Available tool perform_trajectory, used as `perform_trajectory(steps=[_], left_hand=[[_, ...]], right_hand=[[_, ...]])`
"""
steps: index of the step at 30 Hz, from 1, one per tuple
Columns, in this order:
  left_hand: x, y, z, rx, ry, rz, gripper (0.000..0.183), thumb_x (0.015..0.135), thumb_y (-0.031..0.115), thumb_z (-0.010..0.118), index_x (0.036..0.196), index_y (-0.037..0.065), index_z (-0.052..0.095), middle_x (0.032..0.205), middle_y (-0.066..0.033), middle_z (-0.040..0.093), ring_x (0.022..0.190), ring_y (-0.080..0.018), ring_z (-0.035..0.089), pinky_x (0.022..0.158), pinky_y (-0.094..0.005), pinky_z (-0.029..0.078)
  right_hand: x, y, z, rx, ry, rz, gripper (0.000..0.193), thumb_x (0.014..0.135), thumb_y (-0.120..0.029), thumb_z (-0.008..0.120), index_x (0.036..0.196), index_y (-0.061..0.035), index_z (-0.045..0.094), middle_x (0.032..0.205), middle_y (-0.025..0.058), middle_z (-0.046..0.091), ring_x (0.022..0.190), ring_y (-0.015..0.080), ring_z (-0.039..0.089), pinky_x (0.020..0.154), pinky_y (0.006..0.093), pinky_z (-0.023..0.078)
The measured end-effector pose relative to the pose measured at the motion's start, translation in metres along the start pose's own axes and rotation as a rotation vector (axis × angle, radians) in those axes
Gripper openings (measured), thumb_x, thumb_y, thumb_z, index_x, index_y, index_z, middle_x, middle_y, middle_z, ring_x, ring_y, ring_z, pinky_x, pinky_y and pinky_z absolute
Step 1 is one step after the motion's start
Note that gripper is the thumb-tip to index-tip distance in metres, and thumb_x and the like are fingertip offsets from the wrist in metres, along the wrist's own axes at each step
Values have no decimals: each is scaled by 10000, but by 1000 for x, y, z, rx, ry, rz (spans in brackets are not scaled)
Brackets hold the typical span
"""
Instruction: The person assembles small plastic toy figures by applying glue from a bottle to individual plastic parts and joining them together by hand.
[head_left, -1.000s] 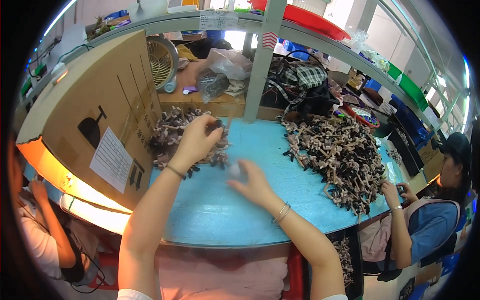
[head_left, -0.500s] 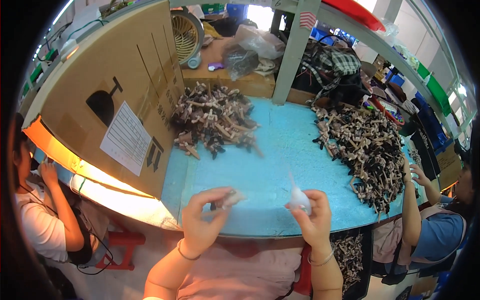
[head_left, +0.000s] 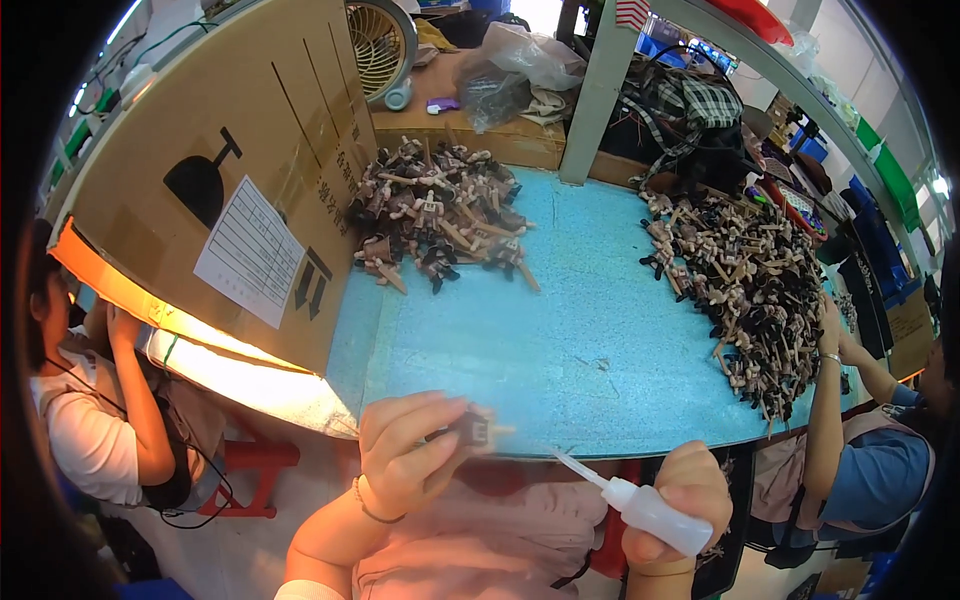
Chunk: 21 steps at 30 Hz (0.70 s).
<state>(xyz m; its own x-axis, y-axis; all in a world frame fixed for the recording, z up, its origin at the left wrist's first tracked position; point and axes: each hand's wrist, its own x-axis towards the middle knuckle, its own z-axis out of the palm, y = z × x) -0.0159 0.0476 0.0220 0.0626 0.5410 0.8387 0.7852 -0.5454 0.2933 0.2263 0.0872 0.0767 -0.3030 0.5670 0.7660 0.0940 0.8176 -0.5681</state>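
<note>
My left hand (head_left: 405, 455) pinches a small dark-and-pale figurine (head_left: 477, 431) near the table's front edge; a thin pale peg juts from it toward the right, and motion blurs its details. Wrapped in my right hand (head_left: 692, 485) is a translucent white squeeze bottle (head_left: 655, 515), tilted so its long thin nozzle points up and left toward the figurine. Nozzle tip and figurine are apart. Similar figurines lie in a pile (head_left: 435, 210) at the back left of the blue tabletop (head_left: 560, 300), and a larger pile (head_left: 750, 290) covers its right side.
A tall cardboard box (head_left: 250, 170) walls off the left side. At the back are a fan (head_left: 380, 50), plastic bags (head_left: 520, 70) and a grey post (head_left: 600, 100). People sit at both sides; the one on the right has an arm (head_left: 825, 400) at the large pile.
The bottle has swung from nozzle-up to leaning left, lower and nearer to me, as my right hand moved down and right. The figurine in my left hand has turned, its peg now pointing right.
</note>
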Motion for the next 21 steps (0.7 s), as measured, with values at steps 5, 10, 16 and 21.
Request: perform_trajectory(steps=[5,10,16,21], left_hand=[[1,2,-1,37,-12,14,521,588,-20,763,981,120,451,1007,-110,592,874,-258,552,730,-332,470],[-1,1,3,68,71,56,385,644,92,748,927,125,489,1023,-51,619,871,-210,578,696,-306,393],[2,5,-2,76,-5,47,520,582,28,795,972,125,464,989,-90,602,853,-246,553,695,-328,433],[0,4,-1,85,-3,44,515,579,26,793,963,126,464,982,-87,602,849,-246,550,692,-329,428]], right_hand=[[-8,2,13,-145,58,-33,517,782,-560,583,930,-85,442,669,8,424,537,130,403,514,276,315],[-9,3,8,-94,-24,-50,505,752,-519,644,954,-88,475,687,3,463,550,129,429,514,274,322],[-16,4,8,-102,67,-56,509,702,-478,708,953,-87,500,678,-11,519,563,132,461,511,270,323],[-17,3,8,-91,59,-41,506,697,-486,705,928,-84,502,610,-20,508,532,129,456,508,258,320]])
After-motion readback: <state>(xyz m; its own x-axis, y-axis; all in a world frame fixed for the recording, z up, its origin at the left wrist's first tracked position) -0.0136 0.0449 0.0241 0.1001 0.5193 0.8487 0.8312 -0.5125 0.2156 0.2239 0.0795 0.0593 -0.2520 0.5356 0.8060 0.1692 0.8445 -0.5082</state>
